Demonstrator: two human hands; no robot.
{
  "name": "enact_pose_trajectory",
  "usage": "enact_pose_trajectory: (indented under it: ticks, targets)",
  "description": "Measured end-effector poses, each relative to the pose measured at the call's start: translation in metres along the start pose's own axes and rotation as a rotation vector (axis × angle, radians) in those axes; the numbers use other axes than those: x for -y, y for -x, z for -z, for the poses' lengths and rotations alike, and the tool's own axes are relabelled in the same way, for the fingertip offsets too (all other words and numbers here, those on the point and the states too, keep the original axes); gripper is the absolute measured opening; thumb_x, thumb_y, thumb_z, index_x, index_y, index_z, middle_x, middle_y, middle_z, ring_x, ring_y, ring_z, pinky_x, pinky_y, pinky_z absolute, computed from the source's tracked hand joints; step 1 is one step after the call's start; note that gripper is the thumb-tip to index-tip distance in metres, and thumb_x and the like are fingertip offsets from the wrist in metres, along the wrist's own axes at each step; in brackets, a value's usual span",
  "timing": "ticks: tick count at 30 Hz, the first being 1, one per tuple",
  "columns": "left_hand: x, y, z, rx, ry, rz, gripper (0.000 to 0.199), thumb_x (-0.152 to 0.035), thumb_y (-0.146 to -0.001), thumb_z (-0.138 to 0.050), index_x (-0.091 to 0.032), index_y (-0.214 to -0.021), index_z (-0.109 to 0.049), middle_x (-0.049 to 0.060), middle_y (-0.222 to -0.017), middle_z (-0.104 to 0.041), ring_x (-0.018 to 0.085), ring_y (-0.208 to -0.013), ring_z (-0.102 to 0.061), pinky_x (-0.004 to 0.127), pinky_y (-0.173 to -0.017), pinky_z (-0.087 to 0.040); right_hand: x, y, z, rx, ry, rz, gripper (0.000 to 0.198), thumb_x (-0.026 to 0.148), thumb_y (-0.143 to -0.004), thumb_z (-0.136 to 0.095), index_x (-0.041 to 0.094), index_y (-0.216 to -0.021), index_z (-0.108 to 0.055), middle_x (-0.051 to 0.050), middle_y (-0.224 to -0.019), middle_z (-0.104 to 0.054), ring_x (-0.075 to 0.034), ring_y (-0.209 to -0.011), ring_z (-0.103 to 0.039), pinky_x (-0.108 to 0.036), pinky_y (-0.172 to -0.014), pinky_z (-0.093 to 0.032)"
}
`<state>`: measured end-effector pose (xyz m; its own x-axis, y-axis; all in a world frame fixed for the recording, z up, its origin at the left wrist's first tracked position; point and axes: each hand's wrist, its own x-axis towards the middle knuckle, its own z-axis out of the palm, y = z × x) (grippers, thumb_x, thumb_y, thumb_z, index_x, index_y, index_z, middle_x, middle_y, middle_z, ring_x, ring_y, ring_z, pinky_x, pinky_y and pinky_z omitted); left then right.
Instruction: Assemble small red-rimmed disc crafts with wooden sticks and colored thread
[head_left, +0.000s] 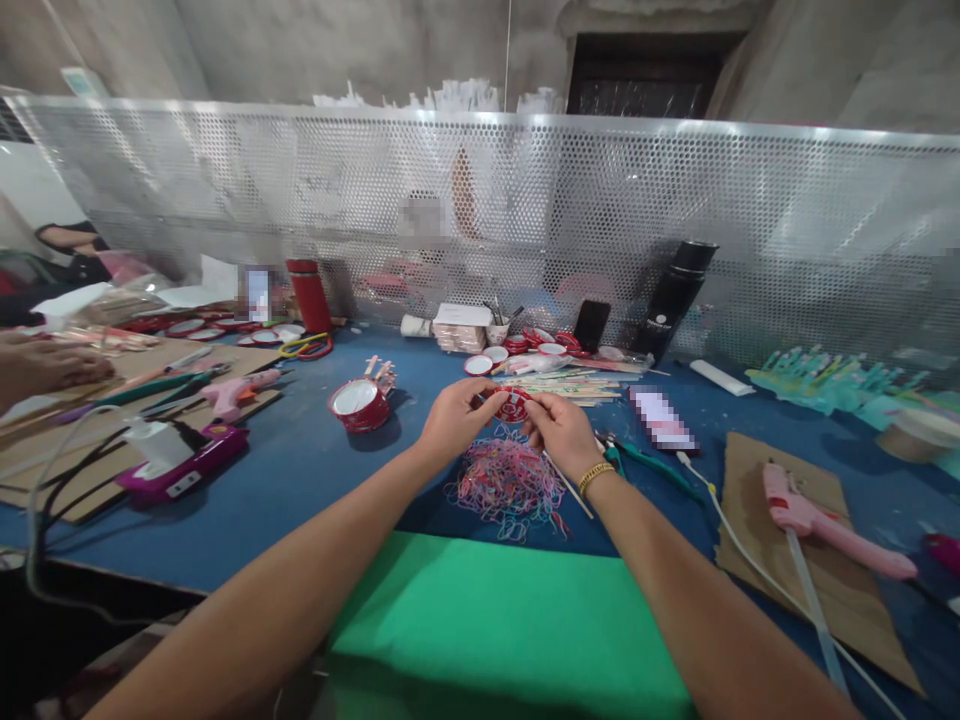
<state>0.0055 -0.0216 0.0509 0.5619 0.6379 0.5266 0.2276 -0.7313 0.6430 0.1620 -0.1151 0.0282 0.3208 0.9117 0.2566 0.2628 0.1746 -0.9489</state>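
Observation:
Between both hands, above the table, is a small round red piece with a white pattern (512,404). My left hand (457,420) pinches its left edge with thumb and fingers. The right edge is gripped by my right hand (564,432), which wears a gold bracelet at the wrist. Just below lies a tangled heap of pink, blue and purple strings (510,482). A thin wooden stick (576,490) slants out below my right hand; whether the hand touches it is hidden. Behind the hands lie several flat patterned sticks (577,388).
A stack of red-rimmed white discs (360,405) stands left. Green-handled pliers (652,462) and a phone on a cable (663,418) lie right, near a pink glue gun (817,520) on cardboard. A purple power strip (184,470) and another person's hand (52,365) are far left.

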Motion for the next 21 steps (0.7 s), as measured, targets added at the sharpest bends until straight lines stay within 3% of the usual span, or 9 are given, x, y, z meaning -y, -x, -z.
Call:
enact_pose_trajectory:
  ticks: [6,16,21]
  targets:
    - [-0.0016,-0.0008,0.0008,-0.011,-0.054,-0.032,0.028,-0.039,-0.088,-0.055,-0.017,-0.074,-0.065,0.0,-0.061,-0.059,0.012,-0.058,-0.051,0.023,-0.056,-0.036,-0.0024,0.0,-0.001,-0.003,-0.042,-0.005,0.03,0.051,-0.085,-0.057,0.026,-0.1,-0.065,0.0,-0.064,-0.066,-0.016,-0.05,-0.061,-0.028,-0.045,-0.05]
    - [-0.0033,-0.0008,0.0034,0.028,-0.089,-0.077,0.023,-0.029,-0.087,-0.049,-0.018,-0.074,-0.065,0.0,-0.062,-0.059,0.014,-0.062,-0.052,0.025,-0.061,-0.037,-0.0021,0.0001,-0.0014,-0.015,-0.059,-0.014,0.035,0.052,-0.084,-0.057,0.025,-0.105,-0.065,0.0,-0.066,-0.068,-0.018,-0.052,-0.063,-0.029,-0.046,-0.051]
    - [-0.0013,-0.0001,0.0028,0.022,-0.024,-0.037,0.024,-0.032,-0.089,-0.049,-0.018,-0.076,-0.064,0.0,-0.065,-0.059,0.013,-0.06,-0.052,0.024,-0.059,-0.037,-0.0029,-0.0002,-0.0012,-0.009,-0.048,-0.007,0.034,0.053,-0.084,-0.058,0.026,-0.102,-0.065,-0.001,-0.067,-0.068,-0.018,-0.052,-0.063,-0.029,-0.046,-0.051]
